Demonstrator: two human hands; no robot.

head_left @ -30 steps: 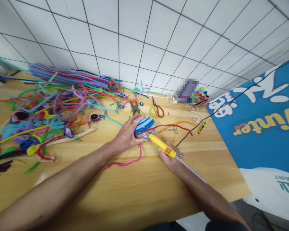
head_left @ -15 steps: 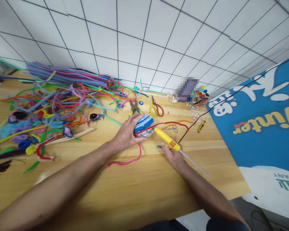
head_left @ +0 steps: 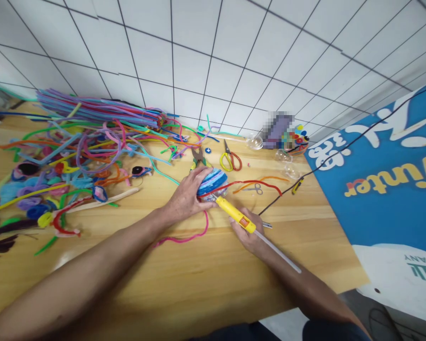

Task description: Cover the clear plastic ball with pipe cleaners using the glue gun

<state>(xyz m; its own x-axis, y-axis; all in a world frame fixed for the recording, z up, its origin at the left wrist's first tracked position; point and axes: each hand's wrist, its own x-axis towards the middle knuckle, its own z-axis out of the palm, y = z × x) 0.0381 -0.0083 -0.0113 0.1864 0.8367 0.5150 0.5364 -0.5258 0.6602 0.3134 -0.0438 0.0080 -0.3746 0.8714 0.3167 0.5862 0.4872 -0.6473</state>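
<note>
Near the middle of the table, my left hand (head_left: 188, 195) is wrapped round a ball (head_left: 215, 180) banded in blue, light blue and lilac pipe cleaner; its lower part looks clear or silvery. A red pipe cleaner (head_left: 255, 182) runs across the ball and sticks out to the right. My right hand (head_left: 247, 232) grips a yellow glue gun (head_left: 236, 214), whose nozzle is at the ball's lower right side. A long translucent glue stick (head_left: 279, 252) juts from the gun's back end. Below the ball, a pink pipe cleaner (head_left: 186, 240) curls over the table.
Loose pipe cleaners (head_left: 92, 147) and a thick bundle (head_left: 102, 111) cover the table's left. Behind the ball lie pliers (head_left: 199, 156) and yellow-and-red-handled scissors (head_left: 230, 158). Small scissors (head_left: 257, 189), a yellow cutter (head_left: 297, 185), clear domes (head_left: 254, 141) and a black cord (head_left: 279, 200) are to the right.
My right hand has brought the glue gun left and down, so its nozzle now meets the ball's lower side. The black cord has shifted. My left hand and the ball stay in place.
</note>
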